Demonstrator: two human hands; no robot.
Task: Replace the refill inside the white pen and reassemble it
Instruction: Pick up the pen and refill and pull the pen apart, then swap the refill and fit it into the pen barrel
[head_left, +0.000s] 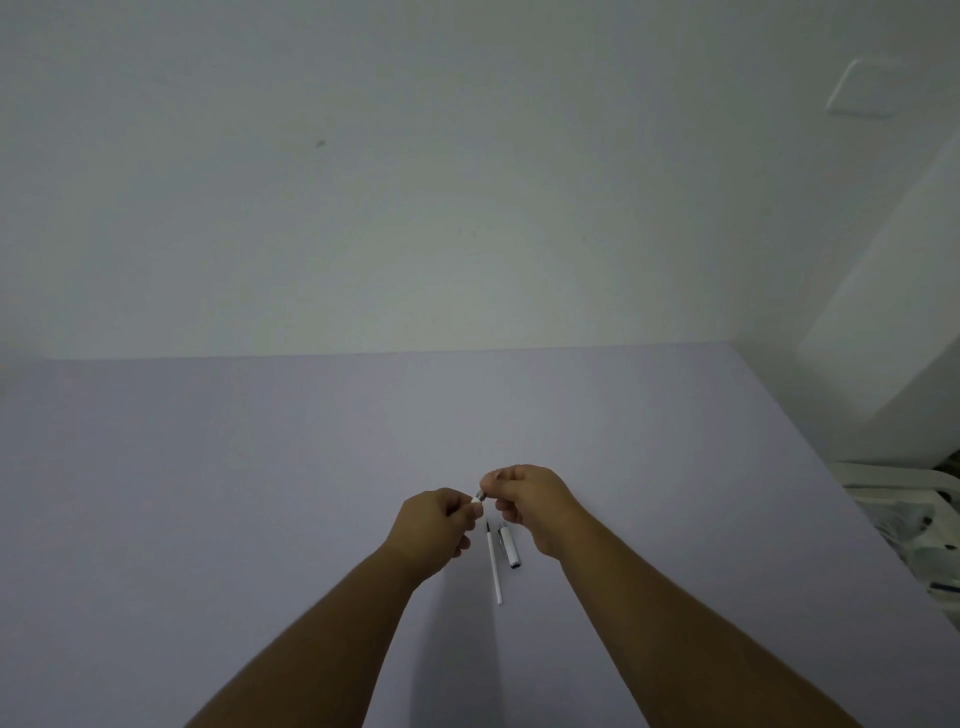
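Both hands closed on the white pen (478, 498), left hand (434, 530) & right hand (530, 501) pinching opposite ends; refill (494, 564) lies just below them — light, thin, prob. slippery, so grip near ends.

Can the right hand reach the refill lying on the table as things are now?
Probably yes, but not freely: the refill lies uncovered between the wrists, just below the right hand, yet both hands are pinching a small pen part, with the left hand gripping its other end.
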